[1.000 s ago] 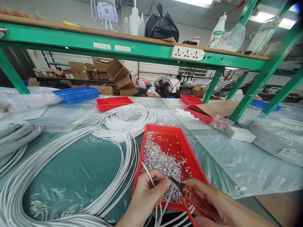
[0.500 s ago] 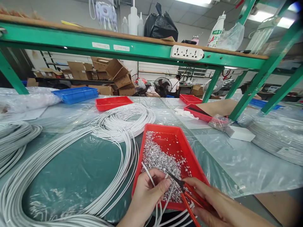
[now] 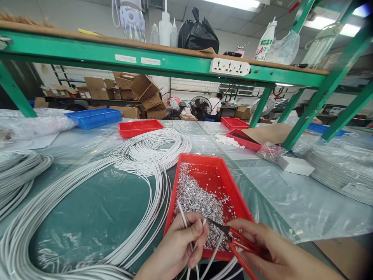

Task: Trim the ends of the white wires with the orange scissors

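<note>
My left hand [image 3: 186, 241] is closed around a white cable [image 3: 181, 210], whose end sticks up above the fingers. In my right hand [image 3: 256, 245] are red-handled scissors [image 3: 229, 233], with the dark blade tips at the fingertips of my left hand. Beneath both hands stands a red tray [image 3: 233, 182] holding many small shiny silver scraps [image 3: 198, 198]. More white cable lengths hang below the hands at the tray's near edge. To the left, a large bundle of white cables [image 3: 140, 229] curves across the table and joins a coil [image 3: 163, 149].
A green shelf frame [image 3: 175, 62] with a power strip [image 3: 230, 67] spans above the table. Behind sit a blue tray [image 3: 93, 118] and a red tray [image 3: 141, 127]. Another cable coil [image 3: 20, 175] lies left; a white box [image 3: 295, 165] lies right. People sit in the background.
My right hand and the scissors have shifted slightly right, and the scissors have turned a little. My left hand has rolled slightly, its fingers curling more tightly around the cable.
</note>
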Tool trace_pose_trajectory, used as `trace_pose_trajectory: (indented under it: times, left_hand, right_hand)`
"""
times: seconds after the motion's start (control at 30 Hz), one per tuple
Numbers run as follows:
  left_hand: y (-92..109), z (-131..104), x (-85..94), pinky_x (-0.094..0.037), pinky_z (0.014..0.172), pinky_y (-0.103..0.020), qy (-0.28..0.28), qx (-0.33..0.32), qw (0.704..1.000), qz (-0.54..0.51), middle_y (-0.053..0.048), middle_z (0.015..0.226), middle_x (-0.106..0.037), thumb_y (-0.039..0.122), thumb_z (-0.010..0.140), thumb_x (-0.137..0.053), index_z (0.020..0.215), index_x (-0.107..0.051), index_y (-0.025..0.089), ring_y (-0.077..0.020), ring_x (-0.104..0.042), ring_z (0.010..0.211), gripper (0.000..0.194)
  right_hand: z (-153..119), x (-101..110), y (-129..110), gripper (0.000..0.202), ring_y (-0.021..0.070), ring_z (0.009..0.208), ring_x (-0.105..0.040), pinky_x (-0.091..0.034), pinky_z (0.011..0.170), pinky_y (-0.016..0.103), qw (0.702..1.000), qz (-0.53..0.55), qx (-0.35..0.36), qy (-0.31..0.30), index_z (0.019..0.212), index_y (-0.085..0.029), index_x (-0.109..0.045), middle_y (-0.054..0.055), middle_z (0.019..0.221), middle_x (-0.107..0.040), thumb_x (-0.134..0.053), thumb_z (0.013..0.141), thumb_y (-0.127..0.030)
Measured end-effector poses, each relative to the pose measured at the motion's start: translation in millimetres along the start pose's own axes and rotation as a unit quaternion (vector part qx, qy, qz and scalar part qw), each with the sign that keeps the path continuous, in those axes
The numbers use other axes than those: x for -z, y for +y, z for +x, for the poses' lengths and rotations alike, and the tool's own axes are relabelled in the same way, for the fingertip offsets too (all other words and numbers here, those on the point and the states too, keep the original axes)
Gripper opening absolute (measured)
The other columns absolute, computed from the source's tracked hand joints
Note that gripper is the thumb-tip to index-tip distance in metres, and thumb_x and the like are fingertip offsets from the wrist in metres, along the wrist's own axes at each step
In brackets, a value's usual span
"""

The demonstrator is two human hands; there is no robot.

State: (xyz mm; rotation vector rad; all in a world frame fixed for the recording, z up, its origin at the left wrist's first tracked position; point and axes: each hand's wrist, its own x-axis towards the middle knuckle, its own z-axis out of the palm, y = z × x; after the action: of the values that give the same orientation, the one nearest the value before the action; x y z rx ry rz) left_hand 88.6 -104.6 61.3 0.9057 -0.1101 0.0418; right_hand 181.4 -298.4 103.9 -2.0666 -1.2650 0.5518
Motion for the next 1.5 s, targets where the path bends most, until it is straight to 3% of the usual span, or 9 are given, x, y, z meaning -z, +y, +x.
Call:
trace_pose_trajectory:
  times: [0.1, 0.27, 0.6, 0.77, 0.93, 1.07, 1.2, 1.33, 1.5]
  left_hand:
    - [0, -1, -3.5, -0.022, 0.026, -0.010, 0.031, -0.051, 0.997, 0.045, 0.002, 0.052, -0.047, 0.036, 0.076, -0.062, 0.070, -0.052, 0.009, -0.0017, -0.037, 0.027, 0.030]
    - [9, -7, -15.1, -0.025, 0.028, -0.009, 0.082, -0.080, 0.990, 0.081, 0.003, 0.053, -0.048, 0.040, 0.074, -0.064, 0.073, -0.054, 0.009, -0.0011, -0.039, 0.029, 0.033]
    - [-2, -9, -32.8, -0.029, 0.035, -0.010, 0.142, -0.079, 0.976, 0.148, 0.000, 0.053, -0.053, 0.045, 0.065, -0.069, 0.068, -0.053, 0.007, -0.0020, -0.045, 0.035, 0.041]
    - [-2, -8, -21.8, -0.029, 0.037, -0.011, 0.097, -0.072, 0.984, 0.134, -0.001, 0.053, -0.054, 0.044, 0.068, -0.068, 0.068, -0.055, 0.008, -0.0033, -0.047, 0.037, 0.038]
    - [-6, -11, -15.0, -0.026, 0.036, -0.013, -0.052, -0.024, 0.991, 0.122, -0.002, 0.049, -0.050, 0.047, 0.073, -0.063, 0.072, -0.061, 0.009, -0.0033, -0.042, 0.036, 0.038]
    - [-10, -12, -20.7, -0.036, 0.052, -0.017, -0.046, 0.017, 0.974, 0.219, -0.005, 0.059, -0.054, 0.051, 0.071, -0.062, 0.075, -0.065, 0.007, -0.0051, -0.048, 0.051, 0.044]
    - [-15, -6, -18.1, -0.037, 0.059, -0.018, 0.088, -0.093, 0.953, 0.276, -0.005, 0.081, -0.055, 0.047, 0.082, -0.052, 0.098, -0.060, 0.012, -0.0054, -0.050, 0.063, 0.039]
    - [-15, -1, -15.7, -0.020, 0.045, -0.016, 0.090, -0.120, 0.984, 0.091, 0.001, 0.075, -0.045, 0.064, 0.077, -0.041, 0.114, -0.046, 0.022, -0.0009, -0.029, 0.047, 0.056]
    - [-3, 0, -20.6, -0.027, 0.047, -0.015, 0.136, -0.114, 0.983, -0.038, 0.002, 0.069, -0.043, 0.045, 0.074, -0.062, 0.093, -0.059, 0.013, -0.0017, -0.039, 0.052, 0.036]
  right_hand:
    - [9, -7, -5, 0.045, 0.0227, 0.088, -0.057, -0.048, 0.078, 0.032, 0.996, 0.084, 0.021, 0.023, 0.112, -0.011, -0.053, 0.013, 0.093, -0.058, -0.043, 0.086, -0.046]
    - [17, -6, -14, 0.026, 0.0146, 0.067, -0.049, -0.045, 0.061, 0.023, 0.992, 0.119, 0.039, 0.025, 0.076, -0.012, -0.056, 0.004, 0.068, -0.049, -0.053, 0.082, -0.038]
    - [39, -28, -24, 0.023, 0.0081, 0.051, -0.035, -0.032, 0.048, 0.020, 0.931, 0.343, 0.083, 0.090, 0.071, -0.012, -0.054, 0.000, 0.057, -0.046, -0.068, 0.072, -0.030]
    - [41, -30, -22, 0.021, 0.0080, 0.050, -0.035, -0.030, 0.050, 0.021, 0.926, 0.357, 0.096, 0.079, 0.071, -0.010, -0.056, 0.002, 0.059, -0.051, -0.067, 0.072, -0.028]
    - [41, -30, -26, 0.026, 0.0075, 0.048, -0.034, -0.028, 0.046, 0.019, 0.946, 0.305, 0.080, 0.079, 0.065, -0.011, -0.050, -0.001, 0.053, -0.043, -0.066, 0.072, -0.031]
    - [50, -27, -17, 0.031, 0.0075, 0.049, -0.031, -0.029, 0.044, 0.018, 0.959, 0.208, 0.067, 0.178, 0.060, -0.013, -0.043, -0.002, 0.053, -0.034, -0.062, 0.074, -0.034]
    - [56, -10, -4, 0.023, 0.0111, 0.057, -0.042, -0.039, 0.053, 0.020, 0.944, 0.180, 0.064, 0.268, 0.078, -0.014, -0.048, -0.001, 0.062, -0.042, -0.062, 0.074, -0.032]
    - [45, 9, -1, 0.050, 0.0118, 0.061, -0.045, -0.044, 0.058, 0.020, 0.930, 0.125, 0.103, 0.330, 0.118, -0.016, -0.036, -0.001, 0.070, -0.045, -0.059, 0.077, -0.034]
    - [23, 14, -2, 0.060, 0.0201, 0.074, -0.053, -0.047, 0.070, 0.031, 0.976, -0.052, 0.051, 0.204, 0.133, -0.015, -0.030, 0.008, 0.082, -0.053, -0.049, 0.082, -0.040]
